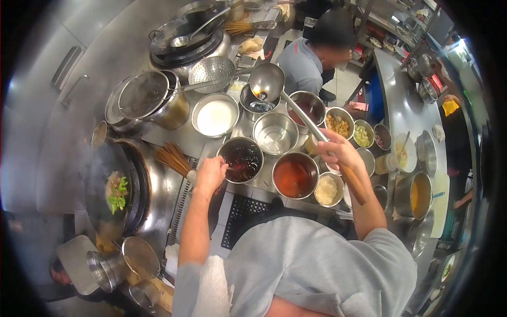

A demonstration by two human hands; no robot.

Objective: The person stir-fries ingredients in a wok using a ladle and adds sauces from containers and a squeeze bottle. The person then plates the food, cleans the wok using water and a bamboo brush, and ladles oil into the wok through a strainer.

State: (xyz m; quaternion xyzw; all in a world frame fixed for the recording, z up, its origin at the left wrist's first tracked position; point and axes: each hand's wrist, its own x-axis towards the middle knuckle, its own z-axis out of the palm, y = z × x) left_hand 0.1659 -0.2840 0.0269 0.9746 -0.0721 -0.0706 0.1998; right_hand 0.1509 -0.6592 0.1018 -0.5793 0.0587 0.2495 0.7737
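Your right fingers [329,136] pinch the ladle [303,112], angled forward-left. Your left fingers [221,167] curl nearest the sauce pot [240,154], their hold unclear.

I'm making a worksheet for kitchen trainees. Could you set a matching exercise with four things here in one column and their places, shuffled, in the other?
Things:
1. Large ladle
2. Green pieces
3. Left hand
4. White liquid

Places:
A. In the wok at the left
B. Directly below the perforated skimmer in the picture
C. Held by the right hand
D. At the rim of the pot of dark liquid

Pairs: 1-C, 2-A, 3-D, 4-B
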